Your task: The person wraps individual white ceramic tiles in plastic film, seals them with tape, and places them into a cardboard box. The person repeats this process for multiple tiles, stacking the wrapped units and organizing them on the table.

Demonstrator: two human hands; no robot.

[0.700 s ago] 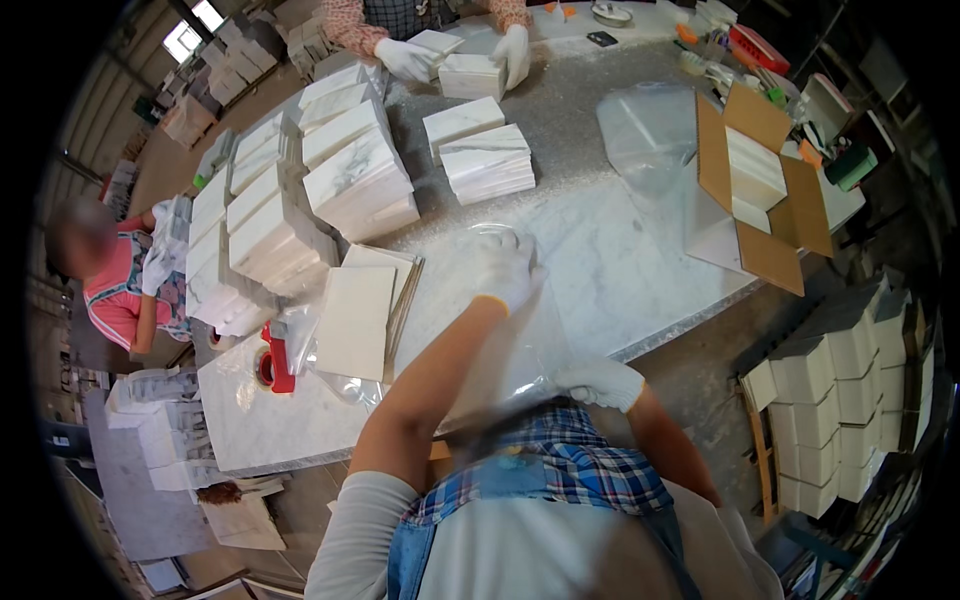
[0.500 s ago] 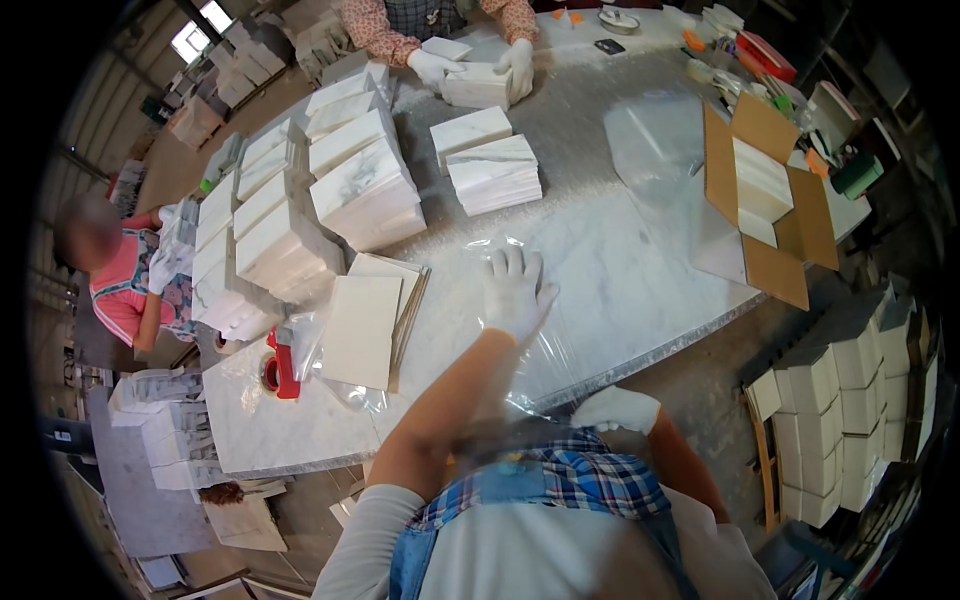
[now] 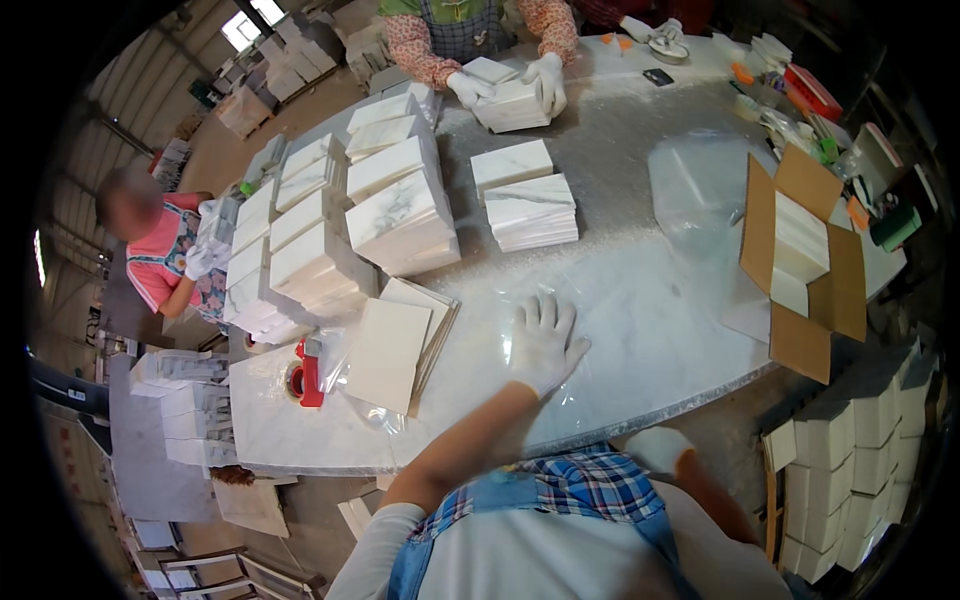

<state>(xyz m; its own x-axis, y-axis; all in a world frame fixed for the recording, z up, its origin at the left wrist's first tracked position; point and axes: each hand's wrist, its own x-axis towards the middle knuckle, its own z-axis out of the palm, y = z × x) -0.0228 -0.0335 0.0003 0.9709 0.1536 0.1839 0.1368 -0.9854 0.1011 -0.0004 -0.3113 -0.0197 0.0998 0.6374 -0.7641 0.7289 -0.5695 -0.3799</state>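
My left hand (image 3: 543,345), in a white glove, lies flat with spread fingers on a clear plastic film (image 3: 560,395) on the marble-topped table (image 3: 640,345). My right hand (image 3: 660,448), also gloved, hangs by the near table edge beside my plaid apron; its fingers are smeared and I cannot make out anything in them. Left of my left hand are a few flat cream sheets (image 3: 385,350), fanned over one another. Next to them a red tape dispenser (image 3: 308,372) rests on the table.
Stacks of white marble tiles (image 3: 405,220) fill the table's left side; two shorter stacks (image 3: 530,210) stand mid-table. An open cardboard box (image 3: 795,250) is at the right, near a bundle of clear plastic (image 3: 700,185). Across the table a co-worker's gloved hands (image 3: 550,85) grip tiles.
The whole view has shifted, so the table sits lower and further right. My left hand stays flat on the film. My right hand still hangs by the table edge, now more blurred.
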